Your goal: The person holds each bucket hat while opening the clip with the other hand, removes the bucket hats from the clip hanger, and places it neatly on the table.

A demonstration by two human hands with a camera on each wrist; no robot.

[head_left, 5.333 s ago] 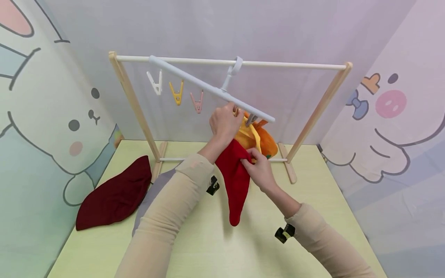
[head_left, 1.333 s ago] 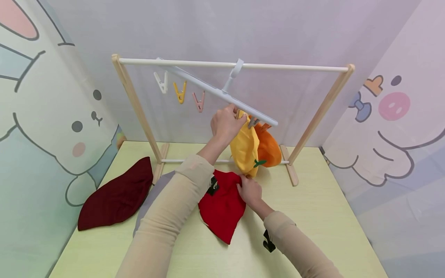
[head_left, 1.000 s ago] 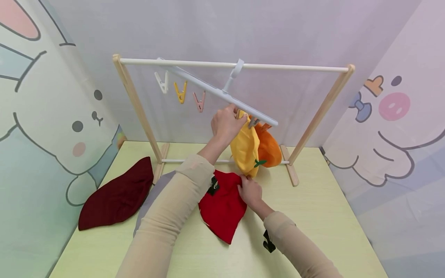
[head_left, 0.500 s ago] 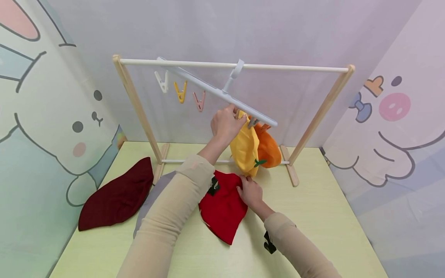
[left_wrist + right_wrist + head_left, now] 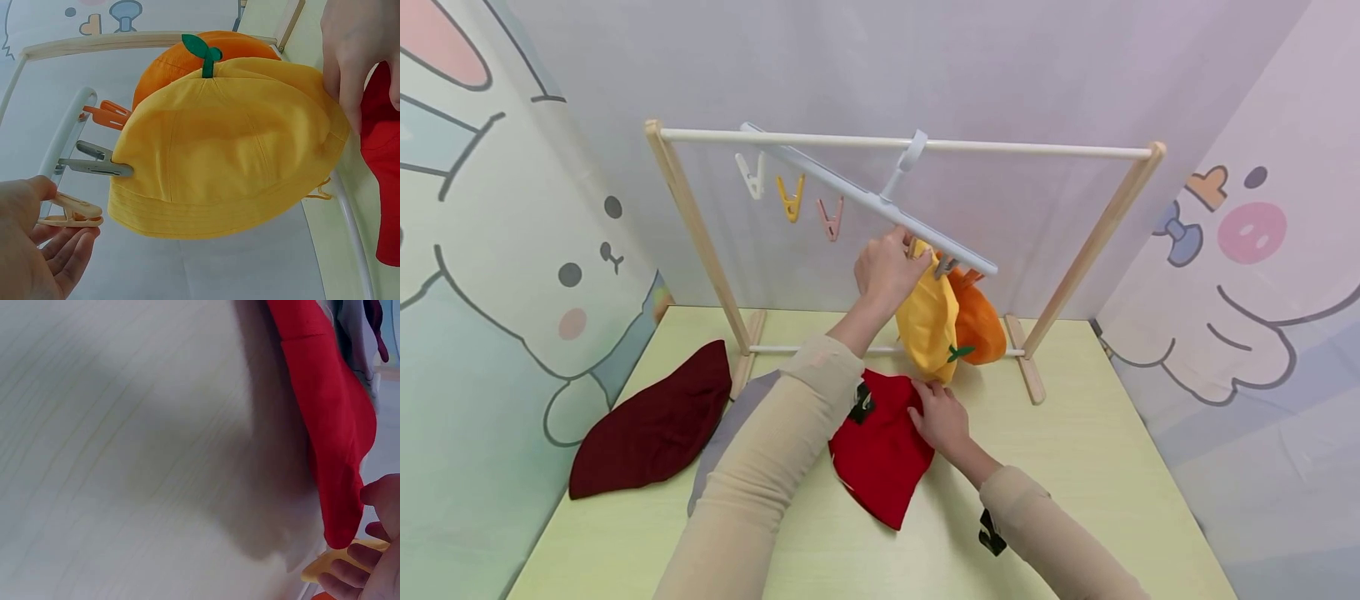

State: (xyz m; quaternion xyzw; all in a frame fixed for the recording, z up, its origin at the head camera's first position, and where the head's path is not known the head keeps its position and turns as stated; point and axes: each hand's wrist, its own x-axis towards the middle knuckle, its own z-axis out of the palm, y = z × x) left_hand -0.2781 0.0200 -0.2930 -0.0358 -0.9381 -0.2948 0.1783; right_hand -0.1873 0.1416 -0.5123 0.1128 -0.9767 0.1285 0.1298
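Observation:
In the head view my left hand [image 5: 887, 265] reaches up to the pale blue hanger [image 5: 867, 196]. It pinches a beige clothespin [image 5: 74, 209] between thumb and fingers; the left wrist view shows no cloth in that pin. Beside it a grey clothespin [image 5: 94, 164] grips the brim of a yellow hat [image 5: 219, 150] with a green leaf [image 5: 209, 55]. An orange hat [image 5: 169, 69] hangs behind from an orange clothespin [image 5: 107, 115]. My right hand [image 5: 943, 418] is at the upper right edge of a red hat [image 5: 883, 450] on the table, its fingers loose and thumb right at the fabric.
A rack with a white bar [image 5: 1037, 147] carries the hanger, which slants across it. White [image 5: 751, 175], yellow [image 5: 791, 200] and pink [image 5: 831, 220] clothespins dangle at its left. A maroon hat [image 5: 655, 425] and a grey-lilac cloth [image 5: 718, 442], partly behind my left arm, lie on the table.
About five seconds ago my right hand held the red hat up by the hanger; it has since come down onto the table. Lately my right fingers have shifted slightly; the left hand stays put.

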